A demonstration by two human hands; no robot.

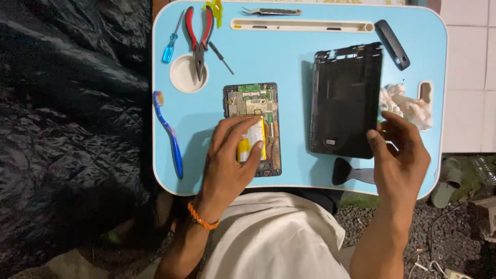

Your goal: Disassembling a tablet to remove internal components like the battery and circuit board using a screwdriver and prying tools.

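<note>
Opened tablet (252, 129): left hand (230, 155) grip pressing yellow battery (251, 138); right hand (400, 152) grip loose; pliers (199, 39) in cup recess (182, 77).

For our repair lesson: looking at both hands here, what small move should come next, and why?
Probably lift the yellow battery gently: the left hand already rests on it inside the opened tablet, while the right hand only touches the black back cover's corner.
</note>
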